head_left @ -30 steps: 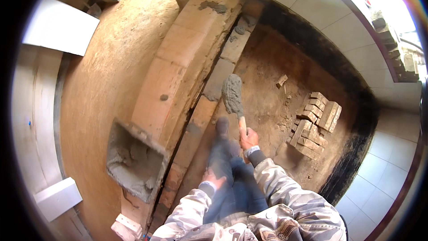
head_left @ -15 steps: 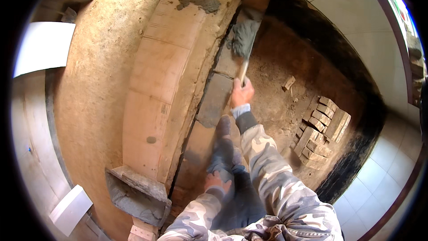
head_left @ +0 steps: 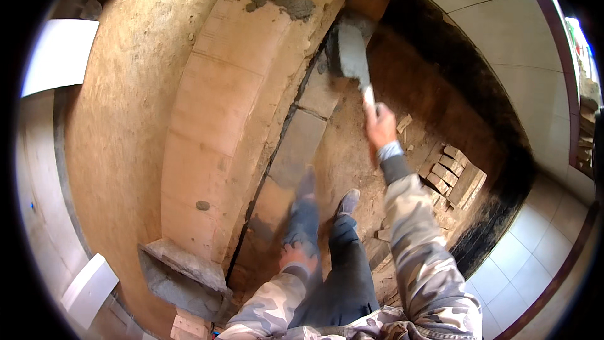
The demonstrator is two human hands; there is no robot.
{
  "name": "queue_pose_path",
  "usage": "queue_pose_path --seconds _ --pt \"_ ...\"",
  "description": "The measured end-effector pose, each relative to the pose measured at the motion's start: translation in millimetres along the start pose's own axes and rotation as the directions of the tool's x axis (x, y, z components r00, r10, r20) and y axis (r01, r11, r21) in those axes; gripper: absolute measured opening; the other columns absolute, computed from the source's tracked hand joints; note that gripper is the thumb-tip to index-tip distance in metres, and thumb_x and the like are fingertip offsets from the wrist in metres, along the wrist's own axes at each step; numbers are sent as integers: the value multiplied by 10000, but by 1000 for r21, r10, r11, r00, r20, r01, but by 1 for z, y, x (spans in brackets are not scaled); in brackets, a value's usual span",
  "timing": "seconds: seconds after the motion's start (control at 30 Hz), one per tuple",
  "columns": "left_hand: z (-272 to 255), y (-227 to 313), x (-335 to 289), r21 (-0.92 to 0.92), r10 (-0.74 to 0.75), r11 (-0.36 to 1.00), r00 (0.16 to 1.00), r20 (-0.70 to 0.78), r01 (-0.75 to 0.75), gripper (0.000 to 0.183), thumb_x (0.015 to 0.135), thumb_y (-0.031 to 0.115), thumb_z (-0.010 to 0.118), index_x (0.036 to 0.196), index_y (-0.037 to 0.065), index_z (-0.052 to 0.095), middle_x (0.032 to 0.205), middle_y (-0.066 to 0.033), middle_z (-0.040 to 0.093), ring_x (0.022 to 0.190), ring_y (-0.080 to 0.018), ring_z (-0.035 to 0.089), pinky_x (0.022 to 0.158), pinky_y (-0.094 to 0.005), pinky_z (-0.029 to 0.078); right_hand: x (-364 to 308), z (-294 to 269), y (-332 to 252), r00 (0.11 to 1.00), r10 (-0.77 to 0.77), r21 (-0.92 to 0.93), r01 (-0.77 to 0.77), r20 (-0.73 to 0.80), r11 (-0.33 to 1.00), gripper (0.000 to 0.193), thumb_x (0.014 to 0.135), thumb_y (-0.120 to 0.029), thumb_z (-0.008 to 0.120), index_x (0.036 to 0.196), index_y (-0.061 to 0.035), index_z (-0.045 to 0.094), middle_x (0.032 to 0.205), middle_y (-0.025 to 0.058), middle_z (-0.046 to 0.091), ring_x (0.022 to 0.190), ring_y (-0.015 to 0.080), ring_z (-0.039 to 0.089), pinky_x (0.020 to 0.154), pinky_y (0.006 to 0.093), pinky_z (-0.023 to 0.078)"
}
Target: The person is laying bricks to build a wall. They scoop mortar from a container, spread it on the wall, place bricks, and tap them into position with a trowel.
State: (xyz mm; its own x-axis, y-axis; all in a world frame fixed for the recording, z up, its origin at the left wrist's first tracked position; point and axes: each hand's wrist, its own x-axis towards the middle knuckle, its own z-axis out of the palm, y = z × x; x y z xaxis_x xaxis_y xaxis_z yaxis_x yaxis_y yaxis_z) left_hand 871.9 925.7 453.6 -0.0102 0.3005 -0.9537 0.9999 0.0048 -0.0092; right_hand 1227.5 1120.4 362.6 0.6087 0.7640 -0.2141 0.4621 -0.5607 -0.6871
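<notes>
My right hand [head_left: 382, 127] is wrapped round the pale handle of a mason's trowel [head_left: 356, 56], its wide grey blade reaching away from me. The blade lies tilted over the far part of a narrow row of flat bricks [head_left: 297, 148], and wet grey mortar [head_left: 333, 53] shows along its left edge. Exactly how far the blade touches the mortar is hard to tell through the blur. My left hand [head_left: 298, 255] rests on my left leg, fingers spread, holding nothing.
A mortar-crusted trough [head_left: 182, 280] stands at lower left. Beside the row runs a pinkish tiled ledge [head_left: 214, 107], bearing a mortar smear [head_left: 280, 3]. Stacked bricks [head_left: 454, 179] lie on the dirt at right, before a black-based wall with white tiles [head_left: 527, 258].
My right hand and the trowel have swung right; the blade has turned and shows its flat side. My right foot has stepped right, off the brick row. My left hand stays on my leg.
</notes>
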Motion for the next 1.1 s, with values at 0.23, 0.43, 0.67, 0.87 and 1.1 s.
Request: queue_pose_path --seconds 0.23,0.43,0.67,0.87,1.1 --pt "21 9 1 2 -43 999 997 -59 43 732 786 491 749 1360 85 543 1388 -229 503 1290 -391 492 1036 -473 462 55 -73 -42 829 337 141 -437 446 888 554 951 -584 607 822 -45 610 581 7 493 423 117 439 395 285 337" --pt "31 17 -3 2 -34 999 994 -105 34 694 787 489 730 1320 76 566 1362 -217 512 1269 -387 506 1018 -481 473 -4 -92 -25 719 375 17 -473 586 881 543 986 -530 585 905 6 617 553 15 475 416 106 424 384 294 319" --pt "33 25 -4 3 -48 999 993 -108 48 681 786 472 718 1318 73 568 1368 -207 504 1271 -389 506 1005 -486 480 -19 -106 -25 652 369 -6 -487 662 873 489 995 -458 591 1034 27 638 613 30 523 454 118 469 396 302 355" --pt "25 24 -3 -26 -62 998 996 -63 60 684 791 477 712 1326 77 563 1410 -220 480 1297 -400 489 1019 -482 472 15 -144 -34 814 123 -96 -83 568 992 336 954 -300 685 972 31 630 714 52 614 570 113 566 523 321 471" --pt "14 23 5 -11 -59 998 996 -64 58 680 786 487 716 1310 75 581 1386 -214 501 1298 -387 493 1021 -474 474 121 -168 -46 885 -197 -568 427 421 703 204 928 -229 651 1012 -59 578 870 281 668 867 500 637 717 546 523"
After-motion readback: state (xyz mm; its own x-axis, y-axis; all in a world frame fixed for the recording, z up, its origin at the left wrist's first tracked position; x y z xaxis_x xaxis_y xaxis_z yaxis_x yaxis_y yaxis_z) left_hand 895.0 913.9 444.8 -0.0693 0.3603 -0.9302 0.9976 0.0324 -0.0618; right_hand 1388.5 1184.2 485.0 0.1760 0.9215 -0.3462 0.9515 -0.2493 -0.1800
